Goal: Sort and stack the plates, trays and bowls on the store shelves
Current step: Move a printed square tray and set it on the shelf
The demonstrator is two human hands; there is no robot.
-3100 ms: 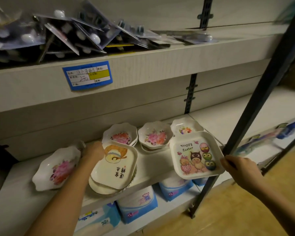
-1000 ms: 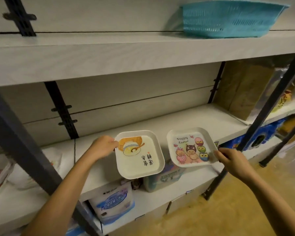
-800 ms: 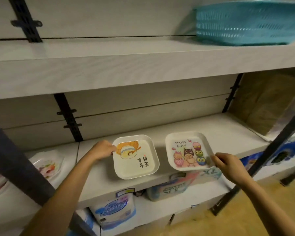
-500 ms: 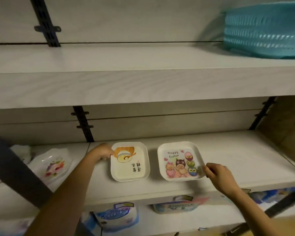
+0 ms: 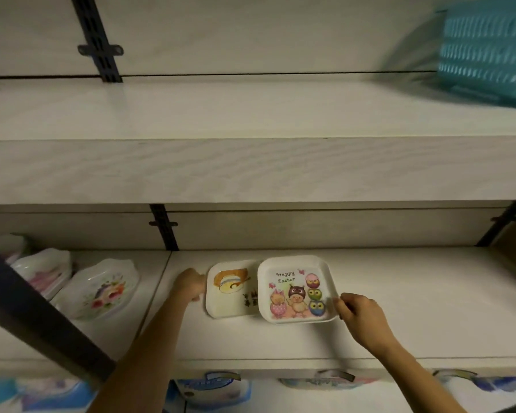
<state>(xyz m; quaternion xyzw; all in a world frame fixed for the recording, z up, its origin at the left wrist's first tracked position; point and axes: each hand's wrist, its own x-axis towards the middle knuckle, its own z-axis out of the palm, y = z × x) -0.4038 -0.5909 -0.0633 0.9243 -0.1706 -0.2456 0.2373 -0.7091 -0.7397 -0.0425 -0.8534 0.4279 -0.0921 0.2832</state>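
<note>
Plates, two square ones, lie on the middle shelf — the widest thing in view, pale wood-grain, with another shelf above carrying a teal basket at its right end. A dark post crosses the left foreground. Left of the shelf seam sit scalloped floral dishes, some in a stack behind, all well apart from the square pair.

The Easter plate overlaps the right edge of the bun plate, riding on its rim and so slightly tilted. The right hand pinches the Easter plate's right rim, its grip clamped on the edge. The left hand is at the bun plate's left rim; fingers are curled against it, but I cannot tell whether they actually clamp it or only steady it.

Judging from this, the step is sliding one square plate onto the other. Risks: the top plate, caught on the rim, could skid and push the bun plate left if that hand is only resting; a one-sided pinch could let the plate tip and clatter; a misaligned stack would sit crooked.

Writing: "Happy Easter" on the right plate, above cartoon chicks and owls. The bun plate bears dark characters, half covered and too small to read. Packages below the shelf are blurred.
</note>
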